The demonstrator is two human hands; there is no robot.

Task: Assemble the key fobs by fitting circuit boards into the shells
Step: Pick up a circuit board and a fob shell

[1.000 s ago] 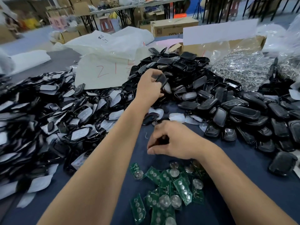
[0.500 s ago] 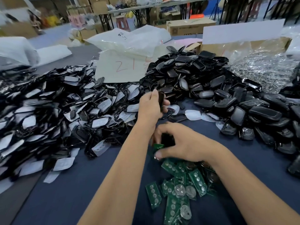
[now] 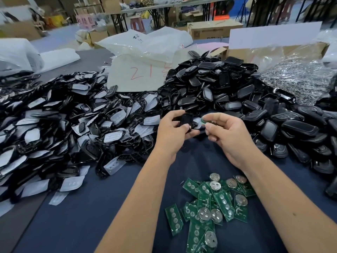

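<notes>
Fingers of my left hand [image 3: 171, 132] curl round a black shell [image 3: 186, 120], thumb across its near end, held above the blue table [image 3: 91, 207]. Just right of it, my right hand [image 3: 229, 136] pinches a green circuit board [image 3: 204, 120]; I see only its edge, fingers hiding most. Shell and board look close, whether touching I can't tell. More boards [image 3: 211, 207] lie near, between my forearms.
</notes>
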